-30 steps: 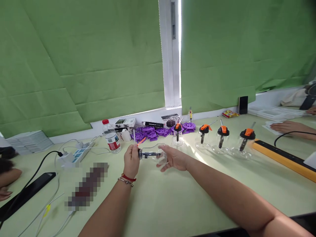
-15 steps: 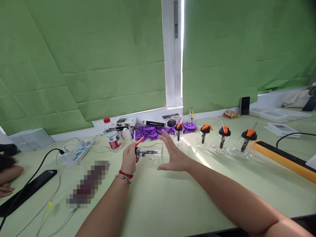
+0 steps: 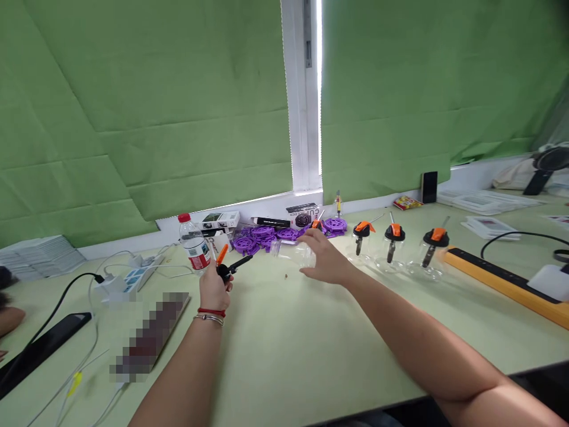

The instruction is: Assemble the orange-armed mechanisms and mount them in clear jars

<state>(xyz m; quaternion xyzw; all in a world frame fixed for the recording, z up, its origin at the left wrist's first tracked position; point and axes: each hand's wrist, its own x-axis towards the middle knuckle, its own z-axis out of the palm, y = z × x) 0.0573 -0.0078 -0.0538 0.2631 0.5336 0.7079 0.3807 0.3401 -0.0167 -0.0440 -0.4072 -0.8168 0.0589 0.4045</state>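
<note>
In my left hand [image 3: 214, 289] is a black lid [image 3: 224, 271] with a raised orange flap [image 3: 221, 254] and a dark tube [image 3: 241, 263] pointing right. My fingers are closed around it. My right hand [image 3: 325, 259] grips the base end of a clear jar [image 3: 291, 252], which lies on its side in the air with its mouth toward the lid. A gap separates jar and lid. Three similar jars with black-and-orange lids, one being this jar [image 3: 395, 243], stand upright to the right. Behind my right hand shows the orange top [image 3: 316, 225] of another.
Purple openwork parts [image 3: 262, 236] and small boxes [image 3: 221, 220] line the wall. A red-capped bottle [image 3: 194, 243] stands beyond my left hand. A power strip [image 3: 144, 274] and cables lie left, a yellow-black bar [image 3: 502, 284] right. Another person's arm [image 3: 11, 320] shows at the far left.
The lid and tube have come out of the jar. My left hand moved left with the lid; my right hand closed on the jar. The view shifted slightly.
</note>
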